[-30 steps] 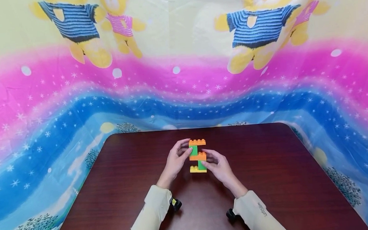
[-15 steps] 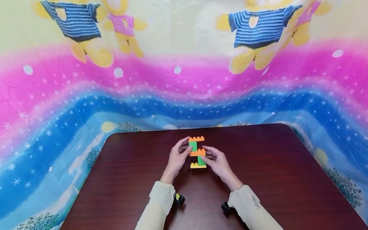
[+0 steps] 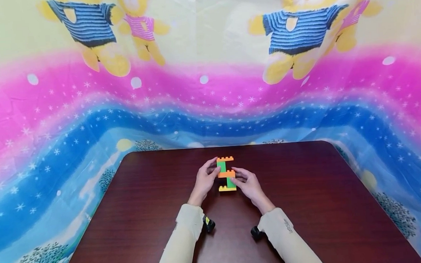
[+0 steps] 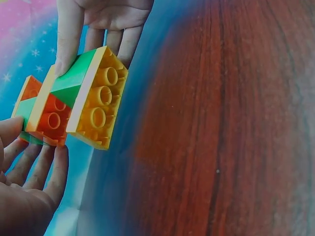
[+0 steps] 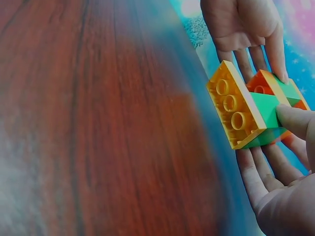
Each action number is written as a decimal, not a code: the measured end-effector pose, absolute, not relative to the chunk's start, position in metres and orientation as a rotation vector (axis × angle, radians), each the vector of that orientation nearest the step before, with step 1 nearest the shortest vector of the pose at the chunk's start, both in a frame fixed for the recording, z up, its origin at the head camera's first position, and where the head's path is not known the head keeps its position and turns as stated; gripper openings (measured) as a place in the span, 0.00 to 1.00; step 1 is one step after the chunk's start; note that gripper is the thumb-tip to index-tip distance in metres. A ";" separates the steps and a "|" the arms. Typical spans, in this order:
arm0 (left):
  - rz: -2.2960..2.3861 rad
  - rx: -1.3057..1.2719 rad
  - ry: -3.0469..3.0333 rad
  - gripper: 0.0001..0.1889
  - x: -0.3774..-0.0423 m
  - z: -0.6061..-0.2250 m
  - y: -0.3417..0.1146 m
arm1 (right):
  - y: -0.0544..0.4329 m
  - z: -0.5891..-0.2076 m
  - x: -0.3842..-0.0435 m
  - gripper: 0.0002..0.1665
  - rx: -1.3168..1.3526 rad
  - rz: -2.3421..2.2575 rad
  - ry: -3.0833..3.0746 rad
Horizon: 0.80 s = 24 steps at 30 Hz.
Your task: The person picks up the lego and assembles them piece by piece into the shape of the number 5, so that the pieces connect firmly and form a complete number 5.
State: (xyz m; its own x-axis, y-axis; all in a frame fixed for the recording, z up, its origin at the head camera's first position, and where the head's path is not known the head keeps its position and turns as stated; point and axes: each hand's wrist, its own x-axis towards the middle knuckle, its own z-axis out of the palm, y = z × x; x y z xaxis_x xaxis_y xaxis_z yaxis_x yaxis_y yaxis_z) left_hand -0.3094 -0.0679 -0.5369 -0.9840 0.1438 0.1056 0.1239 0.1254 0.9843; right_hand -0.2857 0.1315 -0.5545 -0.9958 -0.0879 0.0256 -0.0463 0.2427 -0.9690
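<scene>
Both hands hold up a stack of toy building bricks (image 3: pixel 227 174) above the table. Orange bricks form its top and middle layers, a yellow brick (image 4: pixel 98 105) its bottom, with its hollow underside showing in both wrist views. A green brick joins each pair of layers, the upper one at the left end, the lower one at the right. My left hand (image 3: pixel 204 179) pinches the upper green brick (image 3: pixel 221 166), thumb in front and fingers behind. With thumb and fingers, my right hand (image 3: pixel 250 185) pinches the lower green brick (image 5: pixel 266 108).
The dark wood table (image 3: pixel 147 214) spreads beneath the hands. Behind it hangs a curtain (image 3: pixel 201 96) printed with bears and snowflakes, which reaches down past the table's edges. A small black device (image 3: pixel 209 224) sits at each sleeve cuff.
The stack and both hands have risen slightly in the head view, and the forearms have drawn a little closer together. Each hand keeps its pinch on the same green brick.
</scene>
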 end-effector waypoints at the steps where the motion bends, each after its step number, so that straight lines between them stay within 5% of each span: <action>1: 2.043 0.271 2.348 0.27 -0.310 -0.538 -0.068 | 0.132 -0.555 -0.287 0.30 -0.124 -1.907 2.442; 24: 2.001 0.176 2.328 0.26 -0.318 -0.547 -0.065 | 0.127 -0.561 -0.293 0.31 -0.035 -1.823 2.491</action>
State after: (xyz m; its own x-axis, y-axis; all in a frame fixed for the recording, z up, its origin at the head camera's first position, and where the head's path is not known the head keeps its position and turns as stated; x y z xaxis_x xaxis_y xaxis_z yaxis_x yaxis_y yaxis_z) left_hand -0.3180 -0.0653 -0.5467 -0.9912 0.1302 0.0236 0.0429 0.1474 0.9882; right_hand -0.2931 0.1275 -0.5605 -0.9983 -0.0501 -0.0304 0.0139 0.3026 -0.9530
